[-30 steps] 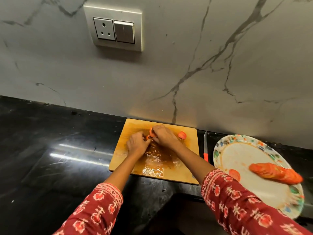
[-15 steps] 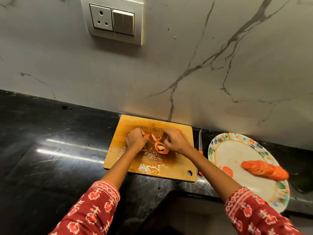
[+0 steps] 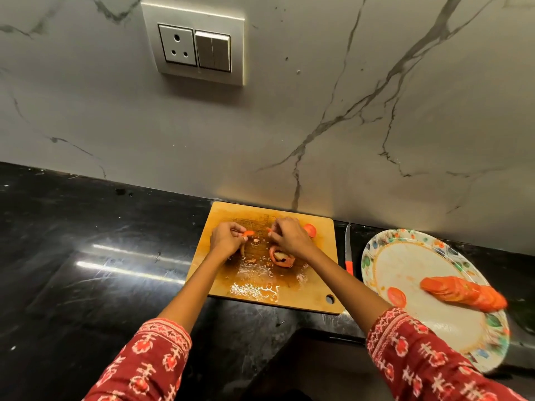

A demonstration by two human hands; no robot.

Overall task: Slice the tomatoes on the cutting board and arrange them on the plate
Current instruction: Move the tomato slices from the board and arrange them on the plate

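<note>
So, board: wet wooden cutting board (image 3: 314,287) (juice pooled)
Left hand (image 3: 226,240): pinches thin tomato sliver (image 3: 248,233)
Right hand (image 3: 289,236): fingertips pinch another scrap
Plate (image 3: 411,257): round, overlapping tomato slices (image 3: 463,293)

Dim; glare streaks on countertop (image 3: 121,261); edges warped.

Right hand (image 3: 291,237) drew back — tomato ring (image 3: 281,257) uncovered.
</note>
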